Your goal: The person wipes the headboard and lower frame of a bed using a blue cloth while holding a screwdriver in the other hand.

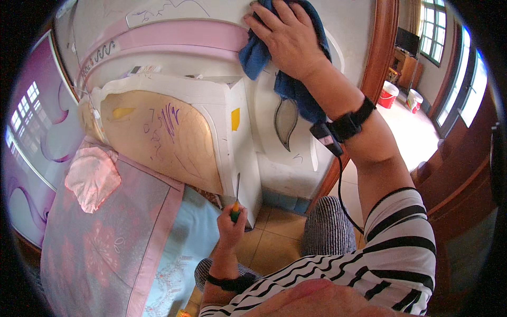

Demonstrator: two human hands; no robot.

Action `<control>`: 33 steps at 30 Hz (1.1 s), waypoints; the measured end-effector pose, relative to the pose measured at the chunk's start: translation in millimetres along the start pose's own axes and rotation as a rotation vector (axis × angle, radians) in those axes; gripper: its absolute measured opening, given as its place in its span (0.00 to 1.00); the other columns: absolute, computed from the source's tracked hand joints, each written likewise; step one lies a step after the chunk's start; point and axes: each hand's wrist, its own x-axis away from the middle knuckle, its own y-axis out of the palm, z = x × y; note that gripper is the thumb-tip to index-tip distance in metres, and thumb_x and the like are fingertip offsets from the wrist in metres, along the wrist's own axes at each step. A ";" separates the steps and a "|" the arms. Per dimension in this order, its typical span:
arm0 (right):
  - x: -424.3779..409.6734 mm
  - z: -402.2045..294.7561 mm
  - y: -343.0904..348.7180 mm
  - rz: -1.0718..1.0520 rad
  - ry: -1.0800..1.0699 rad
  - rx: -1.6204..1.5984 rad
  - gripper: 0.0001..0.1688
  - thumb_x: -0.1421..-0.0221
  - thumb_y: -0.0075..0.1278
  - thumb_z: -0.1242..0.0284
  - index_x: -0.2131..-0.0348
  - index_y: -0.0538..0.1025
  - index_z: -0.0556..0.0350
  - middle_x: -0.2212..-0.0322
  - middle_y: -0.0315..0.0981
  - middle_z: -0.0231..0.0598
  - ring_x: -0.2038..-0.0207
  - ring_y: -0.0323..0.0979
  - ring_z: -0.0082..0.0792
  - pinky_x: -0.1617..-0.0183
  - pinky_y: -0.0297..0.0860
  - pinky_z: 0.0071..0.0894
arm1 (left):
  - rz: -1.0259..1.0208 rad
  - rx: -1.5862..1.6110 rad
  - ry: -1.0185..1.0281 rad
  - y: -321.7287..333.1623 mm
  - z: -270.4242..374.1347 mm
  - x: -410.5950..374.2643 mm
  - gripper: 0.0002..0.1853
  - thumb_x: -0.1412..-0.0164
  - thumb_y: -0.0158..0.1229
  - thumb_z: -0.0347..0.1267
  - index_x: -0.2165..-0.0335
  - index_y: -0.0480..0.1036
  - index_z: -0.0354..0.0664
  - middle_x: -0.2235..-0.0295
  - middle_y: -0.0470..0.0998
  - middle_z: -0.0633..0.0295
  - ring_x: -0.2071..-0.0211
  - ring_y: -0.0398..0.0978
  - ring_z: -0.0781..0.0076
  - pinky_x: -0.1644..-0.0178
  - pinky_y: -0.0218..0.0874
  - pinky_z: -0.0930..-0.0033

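Observation:
My right hand [291,41] lies with fingers spread over a dark blue cloth [303,101], pressing it against the upper white surface of a headboard [261,115]. Part of the cloth hangs down below my wrist. In my left hand [231,228] is a screwdriver [235,206] with a green and yellow handle, its shaft pointing up beside the white side cabinet. A tan padded panel [158,134] of the headboard carries purple scribbles. Just below the cloth, a dark leaf-shaped outline [286,125] marks the white surface.
A bed with a grey-pink floral cover [107,222] and light blue sheet [190,230] fills the left, a crumpled pink cloth [94,178] on it. Small items [144,70] rest on the headboard ledge. A brown door frame [378,47] stands right; beyond it are two buckets [388,95]. A cable hangs from my right wrist.

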 end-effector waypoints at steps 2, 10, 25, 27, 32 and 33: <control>28.5 -6.6 3.9 -0.147 0.007 0.038 0.30 0.52 0.47 0.72 0.47 0.67 0.40 0.46 0.60 0.32 0.46 0.58 0.37 0.42 0.53 0.40 | -0.016 -0.005 0.002 5.9 -1.2 3.8 0.06 0.44 0.57 0.30 0.71 0.70 0.38 0.82 0.69 0.68 0.80 0.64 0.82 0.76 0.58 0.76; 105.2 -32.0 -19.1 -0.312 -0.089 -0.078 0.27 0.49 0.42 0.71 0.47 0.67 0.46 0.45 0.60 0.33 0.45 0.57 0.38 0.42 0.54 0.39 | -0.048 0.005 0.089 19.9 8.1 20.3 0.06 0.44 0.58 0.30 0.70 0.70 0.38 0.83 0.70 0.66 0.82 0.66 0.82 0.77 0.60 0.75; 79.6 -9.5 -33.7 0.185 0.412 0.021 0.21 0.52 0.43 0.71 0.55 0.72 0.48 0.53 0.67 0.43 0.55 0.66 0.47 0.54 0.63 0.48 | -0.040 -0.193 0.038 21.5 -4.9 43.5 0.10 0.46 0.60 0.33 0.70 0.72 0.37 0.81 0.72 0.62 0.79 0.69 0.77 0.73 0.62 0.73; 132.5 -23.9 -7.6 0.094 0.459 -0.012 0.28 0.54 0.45 0.72 0.50 0.70 0.44 0.49 0.61 0.38 0.54 0.59 0.47 0.48 0.57 0.43 | -0.040 -0.225 0.050 24.3 3.8 45.1 0.11 0.46 0.60 0.33 0.69 0.71 0.36 0.81 0.73 0.62 0.79 0.69 0.77 0.73 0.63 0.73; 244.1 -91.6 -12.5 -0.259 0.218 -0.266 0.31 0.52 0.43 0.73 0.45 0.66 0.41 0.47 0.59 0.40 0.61 0.60 0.47 0.52 0.59 0.48 | -0.085 -0.108 0.115 33.7 12.4 49.7 0.11 0.46 0.60 0.33 0.67 0.71 0.36 0.80 0.73 0.61 0.79 0.70 0.75 0.71 0.63 0.72; 251.2 -95.7 -18.4 -0.297 0.168 -0.265 0.31 0.50 0.42 0.74 0.45 0.66 0.40 0.46 0.59 0.38 0.62 0.60 0.44 0.51 0.59 0.46 | -0.089 -0.128 0.107 33.2 12.6 51.6 0.11 0.46 0.60 0.33 0.67 0.71 0.36 0.80 0.73 0.60 0.79 0.70 0.74 0.72 0.63 0.72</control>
